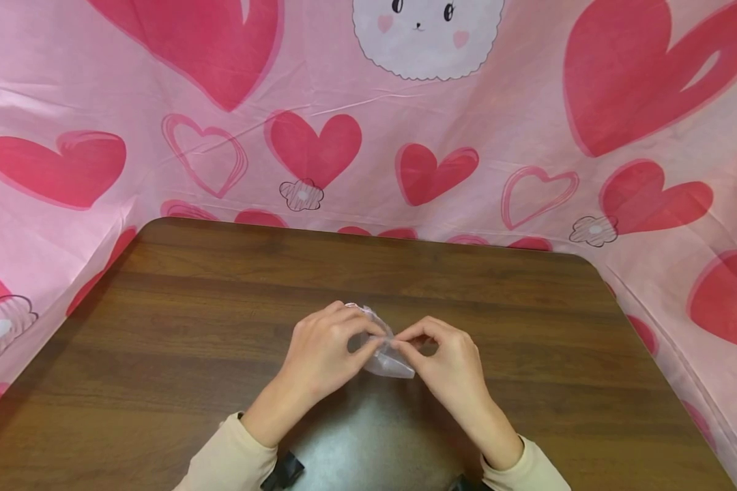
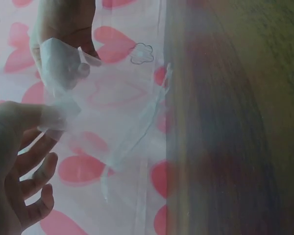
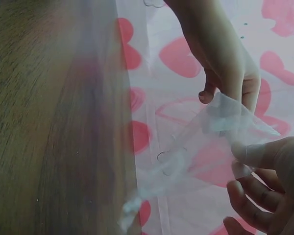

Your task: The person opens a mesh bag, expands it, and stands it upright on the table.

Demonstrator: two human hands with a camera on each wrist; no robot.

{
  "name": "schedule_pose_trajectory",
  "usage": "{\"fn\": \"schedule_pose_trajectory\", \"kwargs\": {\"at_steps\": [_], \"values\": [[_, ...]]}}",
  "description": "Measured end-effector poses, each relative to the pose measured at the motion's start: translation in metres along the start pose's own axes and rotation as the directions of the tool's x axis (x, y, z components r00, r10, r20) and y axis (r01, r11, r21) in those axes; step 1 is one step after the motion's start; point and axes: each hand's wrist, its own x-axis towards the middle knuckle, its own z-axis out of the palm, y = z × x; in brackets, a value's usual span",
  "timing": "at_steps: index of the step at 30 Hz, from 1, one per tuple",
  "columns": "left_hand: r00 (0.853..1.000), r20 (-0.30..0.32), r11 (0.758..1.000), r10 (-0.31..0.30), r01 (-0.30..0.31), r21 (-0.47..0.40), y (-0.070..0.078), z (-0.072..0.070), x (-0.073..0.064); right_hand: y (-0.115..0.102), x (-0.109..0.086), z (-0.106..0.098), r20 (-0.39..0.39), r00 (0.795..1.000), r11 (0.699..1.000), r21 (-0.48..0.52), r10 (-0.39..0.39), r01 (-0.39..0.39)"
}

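Note:
A small clear plastic bag point(image 1: 393, 366) is held up above the middle of the table. My left hand point(image 1: 328, 348) pinches its edge between thumb and index finger. Close beside that grip, my right hand point(image 1: 451, 358) pinches the bag too, with the two sets of fingertips almost meeting. In the left wrist view the see-through bag point(image 2: 112, 112) spreads out thin and wrinkled, and the printed cloth shows through it. The right wrist view has the bag point(image 3: 186, 152) hanging down to a crumpled lower end. I cannot make out anything inside it.
A dark brown wooden table point(image 1: 221, 286) with rounded far corners lies under both hands. Pink cloth point(image 1: 368, 95) printed with red hearts walls in the back and both sides. Light glares off the tabletop near the front edge. Beige sleeves point(image 1: 233, 457) cover the forearms.

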Motion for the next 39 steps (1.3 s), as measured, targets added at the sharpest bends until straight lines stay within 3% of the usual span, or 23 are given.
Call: {"fn": "schedule_pose_trajectory", "kwargs": {"at_steps": [7, 10, 18, 28, 39], "values": [[0.997, -0.06, 0.998, -0.053, 0.054, 0.02, -0.0019, -0.0009, 0.0012, -0.0014, 0.0003, -0.0024, 0.124, 0.992, 0.999, 0.023, 0.036, -0.039], [0.994, -0.078, 0.997, -0.07, 0.072, 0.02, -0.0028, -0.0011, 0.0017, 0.0005, 0.001, -0.0038, 0.139, 0.99, 1.0, -0.003, 0.022, -0.021], [0.997, -0.036, 0.997, -0.072, 0.072, 0.003, -0.0025, -0.0012, 0.002, 0.0024, 0.0022, -0.0053, 0.119, 0.993, 0.999, -0.045, 0.025, -0.02], [0.998, 0.069, 0.999, 0.007, -0.004, -0.052, 0.0011, 0.0001, 0.0002, 0.0028, 0.0018, -0.0017, 0.07, 0.997, 0.998, -0.049, -0.026, 0.029], [0.997, -0.006, 0.997, -0.078, 0.078, 0.022, -0.0003, 0.0002, 0.0007, 0.0016, 0.0022, -0.0024, 0.025, 0.994, 0.993, 0.056, -0.107, 0.106]]}}
